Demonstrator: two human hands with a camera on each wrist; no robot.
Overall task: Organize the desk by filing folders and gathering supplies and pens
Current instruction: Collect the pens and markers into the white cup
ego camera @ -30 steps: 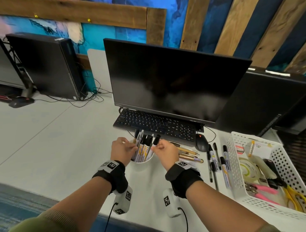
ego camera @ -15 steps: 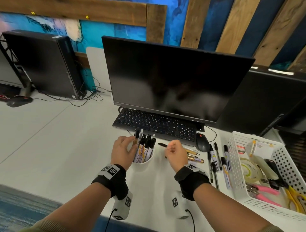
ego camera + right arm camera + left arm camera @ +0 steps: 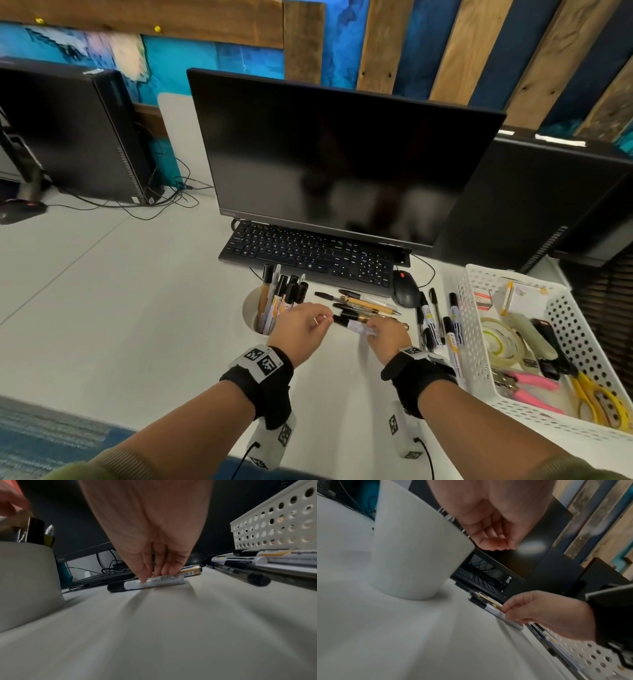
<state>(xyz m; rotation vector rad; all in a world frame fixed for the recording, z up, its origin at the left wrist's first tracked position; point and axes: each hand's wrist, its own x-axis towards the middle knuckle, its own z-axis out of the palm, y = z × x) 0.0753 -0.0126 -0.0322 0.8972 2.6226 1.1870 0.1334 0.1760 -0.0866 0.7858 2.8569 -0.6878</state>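
A white cup [image 3: 248, 308] [image 3: 412, 555] [image 3: 25, 577] stands in front of the keyboard with several markers upright in it. Right of it, loose pens [image 3: 363, 305] lie on the desk. My right hand [image 3: 376, 330] [image 3: 505, 611] [image 3: 154, 574] reaches down among them and pinches a white marker with a black cap [image 3: 352, 325] [image 3: 150, 582], which lies on the desk. My left hand [image 3: 318, 318] [image 3: 498, 543] hovers just right of the cup with its fingers loosely curled and nothing in them.
More markers [image 3: 435, 325] [image 3: 248, 559] lie along the left wall of a white perforated basket [image 3: 474, 329] [image 3: 274, 527] holding tape, scissors and other supplies. Keyboard [image 3: 308, 253], mouse [image 3: 406, 291] and monitor [image 3: 342, 154] stand behind the pens. Bare desk stretches to the left.
My right hand left the cup, moved right to the loose pens and took hold of the white marker. My left hand let go of the cup's markers and shifted right.
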